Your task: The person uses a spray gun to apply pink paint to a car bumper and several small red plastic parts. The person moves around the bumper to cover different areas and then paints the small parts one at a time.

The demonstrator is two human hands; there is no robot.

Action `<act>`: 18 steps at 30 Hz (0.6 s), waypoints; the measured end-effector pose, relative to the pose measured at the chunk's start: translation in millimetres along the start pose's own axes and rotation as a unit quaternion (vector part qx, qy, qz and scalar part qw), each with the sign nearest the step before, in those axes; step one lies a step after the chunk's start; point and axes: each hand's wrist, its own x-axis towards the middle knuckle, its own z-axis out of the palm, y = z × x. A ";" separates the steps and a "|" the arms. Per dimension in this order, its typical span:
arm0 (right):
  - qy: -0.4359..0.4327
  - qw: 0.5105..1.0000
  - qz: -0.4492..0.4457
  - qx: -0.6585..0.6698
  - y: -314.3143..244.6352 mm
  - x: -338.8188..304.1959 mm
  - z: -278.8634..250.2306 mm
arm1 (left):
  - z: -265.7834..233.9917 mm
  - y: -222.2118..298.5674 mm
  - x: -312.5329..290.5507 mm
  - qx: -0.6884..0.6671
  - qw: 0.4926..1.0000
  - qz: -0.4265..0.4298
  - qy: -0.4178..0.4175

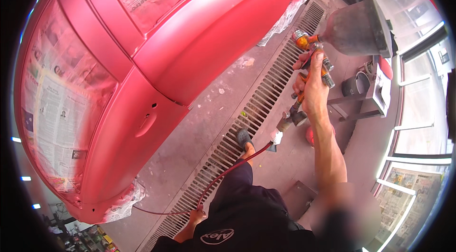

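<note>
My right hand (314, 83) is wrapped round the handle of an orange spray gun (302, 40), held up beside the car. A large grey paint cup (356, 26) sits on the gun, tilted toward the upper right. From the gun's lower end a dark red air hose (222, 174) runs down to my left hand (197, 215), which is closed round it low at my side. The hose then trails off left toward the car. The car body (209, 43) is an even matte red, and its windows are masked with newspaper (61, 114).
A long floor grate (259, 95) runs between me and the car, with my shoe (244, 139) on its edge. At right stand a small metal table (354, 106) and a black bucket (355, 85). Crumpled masking (127, 200) hangs at the car's lower edge. Bright windows (418, 133) line the right.
</note>
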 end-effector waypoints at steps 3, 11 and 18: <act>-0.012 1.000 0.001 -0.010 33.1 41.1 18.7 | 11.7 26.3 -10.0 0.042 0.995 0.008 0.094; -0.133 0.988 0.047 -0.059 71.3 94.6 44.6 | -0.8 97.9 -37.5 0.008 0.996 -0.055 0.073; -0.211 0.970 0.093 -0.082 68.4 122.3 31.5 | -13.9 125.6 -29.2 0.010 0.997 -0.056 0.060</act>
